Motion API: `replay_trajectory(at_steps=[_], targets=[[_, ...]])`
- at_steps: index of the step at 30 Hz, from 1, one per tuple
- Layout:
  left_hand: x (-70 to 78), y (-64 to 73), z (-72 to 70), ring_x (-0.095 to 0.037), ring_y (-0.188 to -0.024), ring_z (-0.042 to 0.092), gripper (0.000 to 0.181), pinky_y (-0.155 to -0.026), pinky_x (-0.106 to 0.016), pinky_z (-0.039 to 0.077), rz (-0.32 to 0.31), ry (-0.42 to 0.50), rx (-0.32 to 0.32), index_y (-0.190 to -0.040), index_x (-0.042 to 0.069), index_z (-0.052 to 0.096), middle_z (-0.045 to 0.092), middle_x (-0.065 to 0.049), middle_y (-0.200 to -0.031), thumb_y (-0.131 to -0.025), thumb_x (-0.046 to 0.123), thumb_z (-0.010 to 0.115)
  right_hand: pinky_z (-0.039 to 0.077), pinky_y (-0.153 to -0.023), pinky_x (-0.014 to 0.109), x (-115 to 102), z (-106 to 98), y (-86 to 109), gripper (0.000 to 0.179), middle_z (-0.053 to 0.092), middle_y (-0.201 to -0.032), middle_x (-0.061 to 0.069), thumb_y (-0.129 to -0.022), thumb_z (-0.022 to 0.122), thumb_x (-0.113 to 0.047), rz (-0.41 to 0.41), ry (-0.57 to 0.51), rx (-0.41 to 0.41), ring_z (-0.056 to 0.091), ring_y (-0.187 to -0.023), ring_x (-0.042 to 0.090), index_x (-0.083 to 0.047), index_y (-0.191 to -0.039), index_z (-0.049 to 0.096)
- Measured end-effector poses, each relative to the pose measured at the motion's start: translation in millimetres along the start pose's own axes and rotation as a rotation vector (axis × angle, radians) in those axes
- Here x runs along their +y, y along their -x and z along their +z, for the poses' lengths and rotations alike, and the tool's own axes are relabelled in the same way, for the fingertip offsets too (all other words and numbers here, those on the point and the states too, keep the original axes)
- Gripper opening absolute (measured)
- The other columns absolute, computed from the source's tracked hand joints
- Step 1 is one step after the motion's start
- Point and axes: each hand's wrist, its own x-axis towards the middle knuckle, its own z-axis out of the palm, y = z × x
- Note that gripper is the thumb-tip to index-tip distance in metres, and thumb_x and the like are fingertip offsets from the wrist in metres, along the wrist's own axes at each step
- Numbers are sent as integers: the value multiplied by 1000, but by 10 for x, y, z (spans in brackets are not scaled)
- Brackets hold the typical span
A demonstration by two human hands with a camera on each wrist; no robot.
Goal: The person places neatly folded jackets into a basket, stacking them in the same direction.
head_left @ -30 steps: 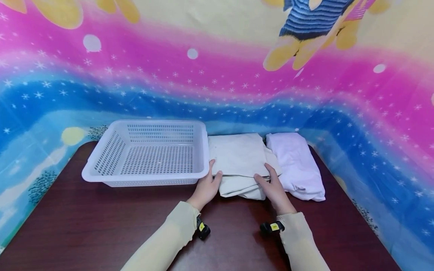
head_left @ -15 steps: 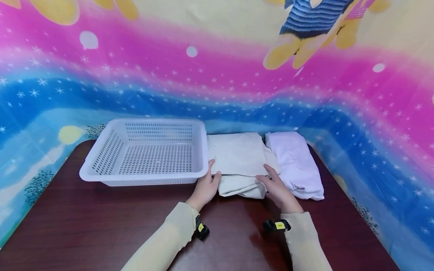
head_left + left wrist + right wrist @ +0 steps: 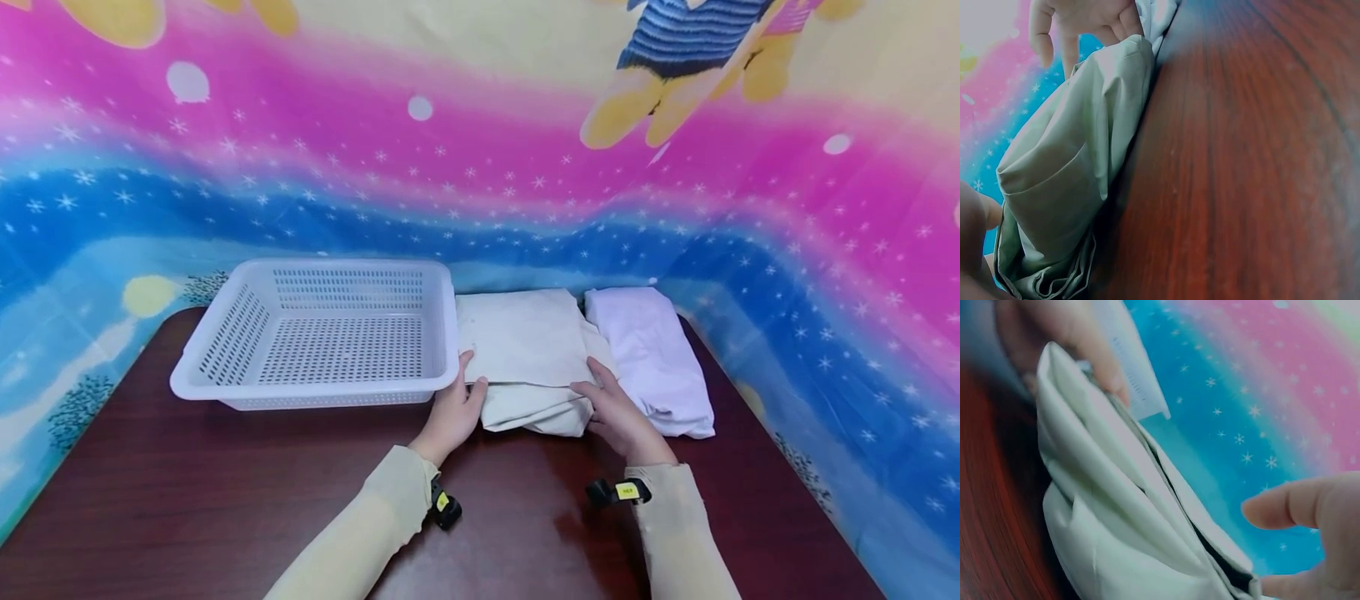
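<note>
A folded off-white cloth [image 3: 521, 337], its layers bunched at the front, lies flat on the table; I cannot tell what kind of item it is. At its left front corner is my left hand [image 3: 450, 417], thumb and index finger touching the edge; its other fingers are hidden in the head view. My right hand [image 3: 622, 421] is at the right front corner, fingers extended along that side. In the right wrist view the right thumb [image 3: 1272, 509] stands apart from the cloth [image 3: 1110, 469]. The left wrist view shows the cloth's front folds [image 3: 1079, 156] from low down.
A white perforated plastic basket [image 3: 315, 390] stands left of the cloth, close against it. To the right lies a folded pale lilac cloth [image 3: 648, 358]. Both rest on the dark reddish-brown table [image 3: 247, 483]. A colourful printed curtain [image 3: 487, 167] hangs behind.
My right hand has shifted slightly to the right at the cloth's corner. The left hand stays at the left corner, and the cloth lies much as before. The view has tilted slightly.
</note>
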Motion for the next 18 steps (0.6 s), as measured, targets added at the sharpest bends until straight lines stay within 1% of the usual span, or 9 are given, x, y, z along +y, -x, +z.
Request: replay_trajectory(at_steps=[3,6,9,12,16,18], targets=[[21,-14,-11,-32,-150,24,54,-119,-51,27,-7,-7,0,-157,5,31,20,-20,-165,-108,23,46,14,-120,60,29,-4,-60,83,-15,-167,16,-102,49,-18,-4,-117,9,4,-150,42,-23,-164,-6],[35,-28,-21,-32,-151,23,54,-120,-50,26,-22,-8,7,-157,6,32,22,-20,-164,-108,24,46,9,-121,57,88,2,-135,84,-16,-167,11,-102,51,-14,-44,-182,14,-2,-151,35,-26,-164,-4],[43,-37,-27,-33,-151,23,54,-120,-51,25,-26,1,22,-156,5,33,25,-21,-163,-108,24,47,6,-122,55,158,5,-214,84,-17,-167,5,-102,53,-13,-97,-192,17,-6,-152,29,-29,-165,0],[42,-38,-21,-34,-150,25,53,-120,-52,25,-24,14,36,-156,4,35,27,-22,-162,-107,23,47,5,-122,51,224,3,-272,83,-14,-168,3,-103,56,-13,-143,-196,15,-4,-152,24,-31,-165,4],[38,-45,4,-34,-150,24,52,-119,-52,26,-27,49,57,-155,5,36,26,-20,-163,-108,24,47,8,-122,47,295,-5,-331,79,-12,-167,1,-104,56,-17,-184,-199,-3,2,-151,23,-34,-164,7],[32,-56,21,-33,-151,21,51,-119,-54,26,-31,81,71,-155,6,37,23,-18,-164,-108,24,47,11,-121,48,320,-3,-359,78,-12,-167,-1,-105,57,-21,-194,-189,-8,6,-151,24,-36,-164,9]])
